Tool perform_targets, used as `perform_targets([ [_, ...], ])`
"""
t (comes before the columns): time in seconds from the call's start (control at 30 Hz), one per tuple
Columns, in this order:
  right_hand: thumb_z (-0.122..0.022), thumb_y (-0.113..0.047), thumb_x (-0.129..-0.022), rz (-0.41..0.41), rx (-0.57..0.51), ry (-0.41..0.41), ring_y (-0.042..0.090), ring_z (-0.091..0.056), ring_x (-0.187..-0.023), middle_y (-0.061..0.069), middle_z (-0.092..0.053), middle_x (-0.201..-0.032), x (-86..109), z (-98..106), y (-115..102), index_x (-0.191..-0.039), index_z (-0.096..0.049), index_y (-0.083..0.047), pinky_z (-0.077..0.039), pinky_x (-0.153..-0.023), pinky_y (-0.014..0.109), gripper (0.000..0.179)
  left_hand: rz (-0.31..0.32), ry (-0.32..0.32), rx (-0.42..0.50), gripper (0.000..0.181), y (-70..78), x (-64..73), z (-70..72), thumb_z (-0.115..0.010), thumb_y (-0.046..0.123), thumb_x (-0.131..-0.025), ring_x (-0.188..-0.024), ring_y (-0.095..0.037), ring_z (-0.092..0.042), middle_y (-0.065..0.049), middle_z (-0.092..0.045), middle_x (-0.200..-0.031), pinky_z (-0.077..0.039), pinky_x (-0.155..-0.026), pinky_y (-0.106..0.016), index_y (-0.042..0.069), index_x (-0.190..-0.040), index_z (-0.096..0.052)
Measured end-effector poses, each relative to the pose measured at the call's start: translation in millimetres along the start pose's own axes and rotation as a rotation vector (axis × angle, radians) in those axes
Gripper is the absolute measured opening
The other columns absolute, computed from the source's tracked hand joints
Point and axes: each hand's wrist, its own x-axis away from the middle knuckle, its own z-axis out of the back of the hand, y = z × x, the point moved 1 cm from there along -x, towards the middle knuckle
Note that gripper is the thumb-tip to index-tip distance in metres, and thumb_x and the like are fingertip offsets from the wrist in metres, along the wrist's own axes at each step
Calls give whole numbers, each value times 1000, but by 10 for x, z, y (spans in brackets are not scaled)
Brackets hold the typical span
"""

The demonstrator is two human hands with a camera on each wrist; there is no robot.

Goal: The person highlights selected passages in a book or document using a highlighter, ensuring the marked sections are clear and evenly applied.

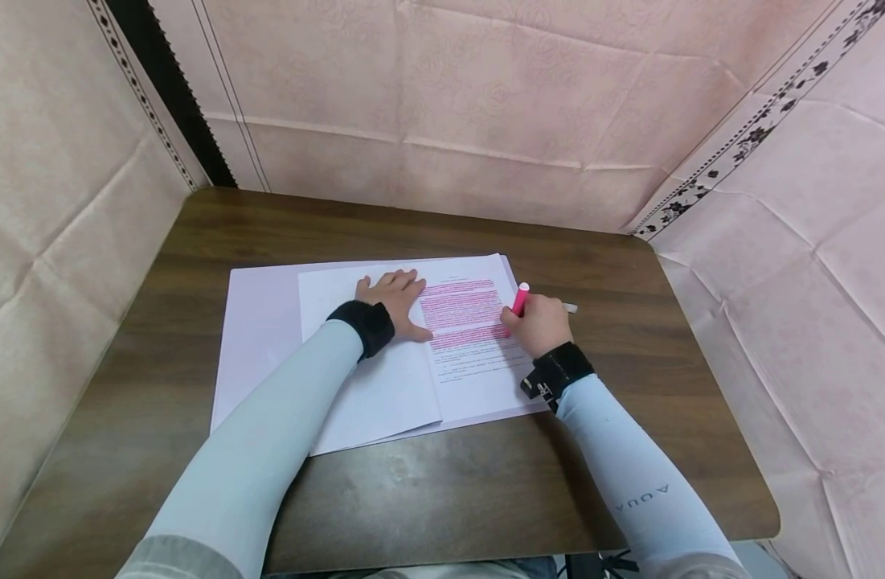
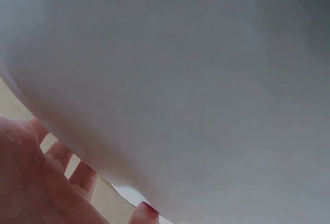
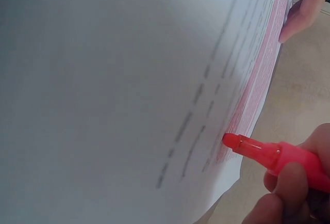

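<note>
My right hand [image 1: 539, 323] pinches a pink highlighter [image 3: 299, 164] between thumb and fingers. In the right wrist view its uncapped tip meets the printed lines beside a pink-marked band. The printed page [image 1: 478, 390] carries several rows coloured pink in its upper part and uncoloured rows below. With fingers spread, my left hand [image 1: 397, 304] rests on the blank left-hand page [image 1: 373, 402], thumb reaching to the edge of the print. Its palm and fingers [image 2: 85, 175] appear at the lower left of the left wrist view, beside a large pale sheet.
A larger pale lavender sheet [image 1: 261, 322] lies under the pages on the brown wooden table [image 1: 413, 498]. Just beyond the right hand a small white piece [image 1: 571, 308] shows. Pink patterned cloth [image 1: 485, 96] hangs behind the table and at both sides.
</note>
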Motion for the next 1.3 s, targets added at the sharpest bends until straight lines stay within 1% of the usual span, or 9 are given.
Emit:
perform_targets([
  [0.23, -75, -36, -106, -11, 12, -3, 31, -63, -64, 12, -66, -72, -21, 16, 50, -91, -72, -7, -44, -54, 30, 32, 1, 3, 5, 116, -8, -18, -18, -68, 81, -89, -168, -34, -14, -4, -12, -185, -8, -130, -71, 24, -178, -20],
  [0.43, -75, -35, -106, -25, 5, -3, 31, -64, -66, 11, -69, -74, -54, 39, 91, -91, -72, -7, -46, -56, 31, 32, 3, 9, 8, 116, -18, -33, -30, -68, 81, -89, -168, -34, -13, -4, -12, -185, -7, -131, -71, 24, -178, -20],
  [0.6, -75, -36, -105, -17, 19, -3, 31, -65, -67, 10, -70, -75, -71, 41, 108, -92, -73, -7, -47, -58, 32, 31, 2, 4, 16, 116, -13, -23, -21, -69, 80, -89, -168, -34, -13, -4, -11, -185, -6, -131, -71, 24, -178, -20],
  [0.8, -75, -36, -105, -9, 34, -3, 30, -64, -64, 11, -69, -73, -55, 31, 95, -89, -73, -7, -46, -56, 31, 33, 0, 0, 13, 116, -13, -13, -14, -68, 81, -89, -168, -34, -13, -4, -12, -185, -7, -131, -71, 24, -178, -20],
  [0.93, -74, -36, -105, 30, 26, 14, 30, -61, -58, 11, -65, -68, 18, 22, -26, -84, -72, -7, -45, -53, 29, 36, 2, -4, 8, 117, -39, -21, -30, -68, 82, -88, -168, -34, -14, -4, -12, -185, -7, -130, -72, 24, -178, -20],
  [1.07, -74, -36, -105, 116, -51, 43, 31, -58, -54, 10, -61, -64, 132, -20, -264, -78, -69, -9, -42, -51, 30, 39, 6, 5, 11, 116, -42, -15, -14, -68, 82, -88, -168, -33, -15, -3, -13, -185, -7, -131, -71, 25, -178, -21],
  [1.17, -76, -36, -104, 198, -117, 5, 30, -60, -55, 8, -62, -63, 219, -112, -451, -79, -71, -10, -44, -51, 32, 35, 9, 11, 18, 115, -29, -5, -2, -69, 81, -88, -168, -33, -15, -3, -14, -185, -7, -131, -71, 25, -178, -23],
  [1.3, -78, -36, -103, 265, -133, -76, 26, -63, -57, 4, -64, -64, 311, -275, -620, -85, -75, -12, -47, -52, 30, 30, 3, 5, 30, 114, 0, 18, 12, -70, 78, -89, -168, -33, -15, -3, -14, -185, -8, -130, -71, 25, -178, -22],
])
